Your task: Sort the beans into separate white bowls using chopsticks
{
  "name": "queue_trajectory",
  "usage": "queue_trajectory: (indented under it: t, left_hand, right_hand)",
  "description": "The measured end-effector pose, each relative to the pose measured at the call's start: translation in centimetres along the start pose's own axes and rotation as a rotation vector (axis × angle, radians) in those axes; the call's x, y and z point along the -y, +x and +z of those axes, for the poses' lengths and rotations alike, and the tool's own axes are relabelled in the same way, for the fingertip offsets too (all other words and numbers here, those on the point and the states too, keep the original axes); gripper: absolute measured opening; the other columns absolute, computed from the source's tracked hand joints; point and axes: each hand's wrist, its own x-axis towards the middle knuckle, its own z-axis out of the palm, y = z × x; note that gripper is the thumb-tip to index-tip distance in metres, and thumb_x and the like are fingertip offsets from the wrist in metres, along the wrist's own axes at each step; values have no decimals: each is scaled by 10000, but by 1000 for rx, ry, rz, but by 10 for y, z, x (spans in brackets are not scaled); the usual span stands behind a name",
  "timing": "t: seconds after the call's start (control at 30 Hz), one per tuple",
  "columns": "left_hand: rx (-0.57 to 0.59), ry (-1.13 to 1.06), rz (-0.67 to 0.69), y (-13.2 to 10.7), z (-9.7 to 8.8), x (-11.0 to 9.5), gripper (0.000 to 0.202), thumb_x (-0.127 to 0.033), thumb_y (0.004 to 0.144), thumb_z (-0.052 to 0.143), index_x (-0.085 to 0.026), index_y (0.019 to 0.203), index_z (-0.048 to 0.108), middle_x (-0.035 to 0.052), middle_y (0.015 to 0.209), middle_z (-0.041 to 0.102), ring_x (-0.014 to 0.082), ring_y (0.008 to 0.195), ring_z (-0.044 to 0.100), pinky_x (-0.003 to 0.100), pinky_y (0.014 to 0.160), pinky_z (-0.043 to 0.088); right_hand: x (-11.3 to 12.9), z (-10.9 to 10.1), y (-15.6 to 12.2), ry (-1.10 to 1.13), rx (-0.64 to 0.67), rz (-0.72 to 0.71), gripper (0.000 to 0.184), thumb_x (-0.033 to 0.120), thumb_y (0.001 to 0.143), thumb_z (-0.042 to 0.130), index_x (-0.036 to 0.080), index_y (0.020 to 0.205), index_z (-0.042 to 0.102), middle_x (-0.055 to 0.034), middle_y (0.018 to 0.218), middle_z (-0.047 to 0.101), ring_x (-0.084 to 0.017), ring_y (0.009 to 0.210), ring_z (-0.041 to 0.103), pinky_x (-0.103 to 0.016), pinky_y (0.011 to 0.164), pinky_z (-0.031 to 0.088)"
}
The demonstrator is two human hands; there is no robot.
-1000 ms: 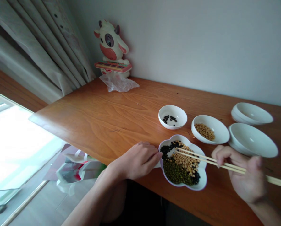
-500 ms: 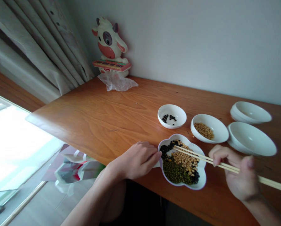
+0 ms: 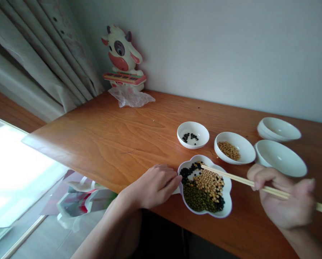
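The right hand [image 3: 285,201] pinches bamboo chopsticks [image 3: 244,183], tips together, over the flower-shaped white dish [image 3: 228,190] of mixed beans [image 3: 208,183] to its left; the empty left hand [image 3: 155,187] curls beside the dish (gripping too hard could shoot round soybeans out).

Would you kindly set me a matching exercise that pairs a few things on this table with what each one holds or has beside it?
Things:
1. left hand
2. right hand
3. cow figurine
4. small round white bowl

Descriptions:
A. has a crumpled plastic bag at its foot
B. holds a few black beans
C. grips wooden chopsticks
D. has its fingertips at the rim of a flower-shaped dish

Right pairs: 1-D, 2-C, 3-A, 4-B
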Motion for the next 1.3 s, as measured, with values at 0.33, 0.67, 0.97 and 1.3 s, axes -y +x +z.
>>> queue_trajectory:
  t: [0.33,0.67,0.97,1.3]
  left_hand:
    - [-2,17,2,-2,1,2,488,-354,1268,373,-203,903,660,69,971,761,219,917,712,342,931,519]
    - [-1,5,10,0,2,3,480,-350,1264,377,-205,889,640,64,955,748,220,901,697,344,920,517]
    - [2,11,6,-1,1,1,468,-338,1260,384,-202,900,650,73,981,760,228,926,710,349,940,520]
    - [4,2,-2,-1,2,2,477,-354,1265,378,-203,906,652,76,987,766,227,930,712,353,938,523]
  right_hand:
    - [0,4,-2,-36,85,65,854,876,1068,194,266,700,666,-55,689,526,-259,663,478,-448,662,407]
    - [0,12,1,-117,107,-17,833,849,1088,213,279,656,640,-61,657,537,-284,696,533,-414,594,451]
    - [-2,9,1,-129,154,-99,794,792,1127,221,277,690,639,-24,617,559,-234,589,509,-401,565,410]
    - [-4,2,-3,-79,66,-60,838,810,1117,197,285,670,672,-37,609,536,-249,603,487,-423,600,395]
